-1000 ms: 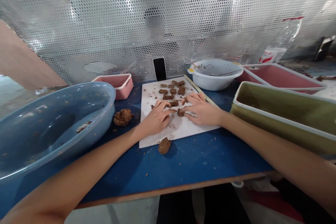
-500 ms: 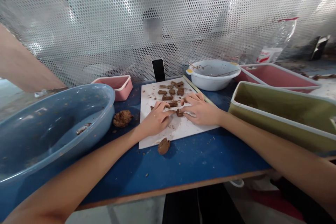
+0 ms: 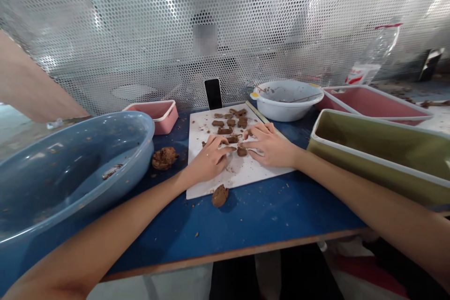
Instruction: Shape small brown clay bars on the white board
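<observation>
A small block of brown clay lies on a white board, between the fingertips of my two hands. My left hand is at its left side, with the forefinger stretched toward it and the other fingers loosely bent. On the other side, my right hand has its fingers spread, their tips at the block's upper and right sides. Whether the fingertips touch it is hard to see. Several shaped clay pieces lie farther up the board. A rounded clay lump sits by its front edge.
A large blue basin and a rough clay lump are at left, a pink box behind. A phone leans on the perforated metal screen. To the right are a white basin, a stick and a green trough.
My right fingers have eased slightly away from the small clay block, and more of it shows. My left hand has hardly moved.
</observation>
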Motion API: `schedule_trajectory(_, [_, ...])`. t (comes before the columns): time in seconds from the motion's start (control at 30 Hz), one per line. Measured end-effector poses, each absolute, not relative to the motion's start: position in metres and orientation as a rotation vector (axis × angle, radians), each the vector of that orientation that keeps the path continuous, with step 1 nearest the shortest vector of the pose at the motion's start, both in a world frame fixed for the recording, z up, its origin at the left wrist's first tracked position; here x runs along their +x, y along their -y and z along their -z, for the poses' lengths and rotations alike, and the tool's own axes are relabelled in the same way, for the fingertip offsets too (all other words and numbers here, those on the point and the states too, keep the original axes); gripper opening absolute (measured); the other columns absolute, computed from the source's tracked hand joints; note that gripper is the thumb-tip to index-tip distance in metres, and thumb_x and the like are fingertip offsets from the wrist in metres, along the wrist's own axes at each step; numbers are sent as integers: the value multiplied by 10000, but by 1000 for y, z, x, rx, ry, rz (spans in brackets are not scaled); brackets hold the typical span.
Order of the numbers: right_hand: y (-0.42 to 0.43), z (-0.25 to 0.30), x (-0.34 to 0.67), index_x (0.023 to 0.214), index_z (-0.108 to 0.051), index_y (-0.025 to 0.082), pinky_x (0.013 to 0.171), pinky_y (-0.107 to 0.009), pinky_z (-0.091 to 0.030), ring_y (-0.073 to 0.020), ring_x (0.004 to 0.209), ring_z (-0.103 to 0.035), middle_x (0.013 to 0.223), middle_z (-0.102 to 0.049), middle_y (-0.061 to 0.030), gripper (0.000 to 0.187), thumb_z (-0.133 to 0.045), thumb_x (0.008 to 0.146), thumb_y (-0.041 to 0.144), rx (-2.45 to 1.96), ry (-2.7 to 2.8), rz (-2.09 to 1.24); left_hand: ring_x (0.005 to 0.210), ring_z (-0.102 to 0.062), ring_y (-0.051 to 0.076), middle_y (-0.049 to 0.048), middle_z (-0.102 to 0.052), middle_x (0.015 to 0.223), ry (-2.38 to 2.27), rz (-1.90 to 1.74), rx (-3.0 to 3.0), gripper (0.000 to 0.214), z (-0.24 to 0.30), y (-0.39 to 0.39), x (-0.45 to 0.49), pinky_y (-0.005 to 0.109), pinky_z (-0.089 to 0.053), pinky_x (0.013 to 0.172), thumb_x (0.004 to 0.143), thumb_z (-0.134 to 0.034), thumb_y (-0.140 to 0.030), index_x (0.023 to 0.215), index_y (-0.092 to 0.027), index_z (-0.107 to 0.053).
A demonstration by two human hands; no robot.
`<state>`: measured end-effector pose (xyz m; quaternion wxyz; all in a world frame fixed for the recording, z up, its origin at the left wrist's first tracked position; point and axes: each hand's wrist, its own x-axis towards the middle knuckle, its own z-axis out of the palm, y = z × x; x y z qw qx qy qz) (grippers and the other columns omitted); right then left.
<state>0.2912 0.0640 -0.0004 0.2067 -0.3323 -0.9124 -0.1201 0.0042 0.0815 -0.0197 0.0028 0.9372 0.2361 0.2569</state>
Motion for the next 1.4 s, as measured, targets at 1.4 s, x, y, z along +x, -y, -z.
schedule_trajectory(1.4, [-63,-1,292,1337,-759,277,1043,-518,-392,-333,1246,-544,1318,-634,-130,323,-559,1094,350,-979,2484,263,1244,-508,310,131,-581,1298,-755,-777,2936,482,17,-80,4,534,-489,1112,1031,-526,-92,1451,-256,-698])
